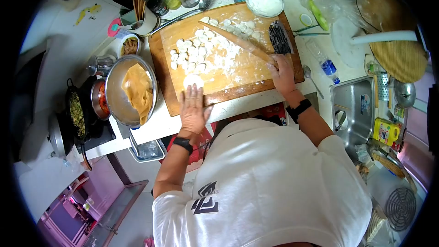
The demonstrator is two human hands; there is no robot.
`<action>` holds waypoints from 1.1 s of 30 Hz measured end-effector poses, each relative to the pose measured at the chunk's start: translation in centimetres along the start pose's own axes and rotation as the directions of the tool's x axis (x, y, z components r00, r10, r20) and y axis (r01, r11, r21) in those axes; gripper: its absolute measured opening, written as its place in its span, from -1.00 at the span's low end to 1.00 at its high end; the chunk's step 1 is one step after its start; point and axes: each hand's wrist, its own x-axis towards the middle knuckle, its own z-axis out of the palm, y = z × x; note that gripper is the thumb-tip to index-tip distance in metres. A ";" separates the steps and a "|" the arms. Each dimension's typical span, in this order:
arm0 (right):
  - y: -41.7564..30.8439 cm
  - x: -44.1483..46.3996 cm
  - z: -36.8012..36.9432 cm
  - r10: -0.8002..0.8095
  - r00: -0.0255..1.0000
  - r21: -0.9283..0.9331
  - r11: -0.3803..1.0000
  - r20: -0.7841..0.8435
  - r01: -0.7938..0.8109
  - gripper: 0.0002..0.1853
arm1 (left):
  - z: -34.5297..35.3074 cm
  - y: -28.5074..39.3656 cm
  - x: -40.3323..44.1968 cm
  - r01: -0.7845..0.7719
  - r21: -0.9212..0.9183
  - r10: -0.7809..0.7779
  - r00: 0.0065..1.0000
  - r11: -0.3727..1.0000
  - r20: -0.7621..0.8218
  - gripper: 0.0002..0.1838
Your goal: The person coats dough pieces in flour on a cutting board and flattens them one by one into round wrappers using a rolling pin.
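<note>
My left hand (194,112) lies with its fingers stretched out at the front edge of the wooden board (219,92), its fingertips at a flat round dough wrapper (193,80). My right hand (283,74) is closed around the near end of a wooden rolling pin (238,41), which slants away over the board to the upper left. Many small dough pieces (192,54) are spread across the floured surface, some partly behind the pin. A dark patterned strip (279,38) lies at the board's right side.
Left of the board stands a metal bowl (115,103) with a tan cloth in it. Behind are a bowl of flour (265,1) and several jars. To the right are a plastic bottle (327,66), a spoon (313,80) and a sink (352,87). A pan (77,112) sits far left.
</note>
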 end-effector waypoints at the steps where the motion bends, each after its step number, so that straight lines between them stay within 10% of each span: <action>1: 0.0 0.0 -0.1 -0.001 1.000 0.001 1.000 -0.003 0.001 -0.69 | 0.2 -1.3 -0.5 0.012 -0.029 -0.014 0.997 1.000 -0.073 -0.08; 18: -1.1 -0.4 -0.7 -0.004 0.999 0.064 0.998 0.036 0.002 -0.69 | -1.1 2.2 8.6 0.044 -0.014 -0.045 0.983 0.999 -0.179 -0.07; 26: -0.5 -2.0 -1.7 0.095 0.993 0.025 0.995 0.069 -0.097 -0.67 | -1.3 0.5 14.0 0.008 0.028 0.006 0.871 1.000 -0.492 -0.65; 29: -0.3 -2.1 -3.4 0.080 0.996 -0.111 0.991 0.043 -0.075 -0.69 | -1.4 4.5 13.2 0.145 -0.795 -0.502 0.837 0.589 -0.219 -0.75; 33: 1.3 -2.1 -4.9 0.049 0.995 -0.337 0.941 0.092 -0.015 -0.66 | -0.6 6.2 12.5 0.413 -0.617 -0.573 0.816 0.670 -0.076 -0.77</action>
